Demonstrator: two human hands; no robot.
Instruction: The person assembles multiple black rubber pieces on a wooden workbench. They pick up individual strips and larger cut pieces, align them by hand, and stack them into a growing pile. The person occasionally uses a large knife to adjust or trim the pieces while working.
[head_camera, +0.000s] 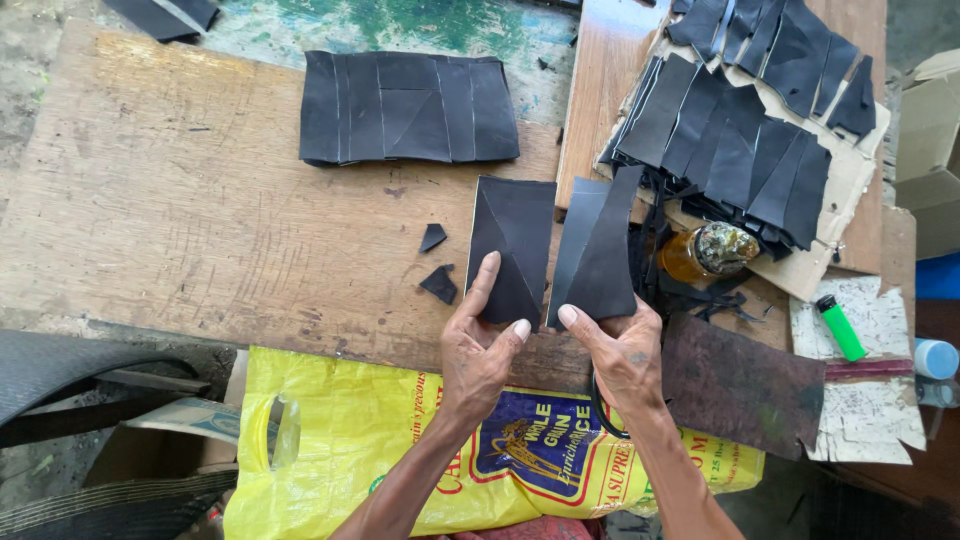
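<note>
Desk (180, 200): worn wooden boards; we work across them from left to right.
Yellow bag (340, 440): printed plastic sack with a cut-out handle, lying at the desk's near edge under both our forearms.
Flat stack (408, 107): dark sheets laid side by side, overlapping, at the far middle of the desk, well apart from our hands.
Scraps (438, 284): two small dark offcuts, just left of the left piece.
Left hand (478, 350): fingers spread and only partly closed; forefinger laid up along the left edge of the left piece, thumb pressed on its lower right corner.
Left piece (515, 245): dark rectangular sheet with diagonal creases, flat on the desk, held at its near end by our left hand.
Right piece (597, 250): dark sheet with a slanted fold, just beside the left piece, a narrow gap between them.
Right hand (625, 350): thumb on the lower left corner of the right piece, remaining fingers curled beneath its near edge; a loose pinch.
Amber bottle (705, 252): lying near the right piece, among black strips.
Fanned pile (740, 130): many dark cut pieces overlapping on cardboard, far right.
Green lighter (839, 327): on white paper, right of the bottle.
</note>
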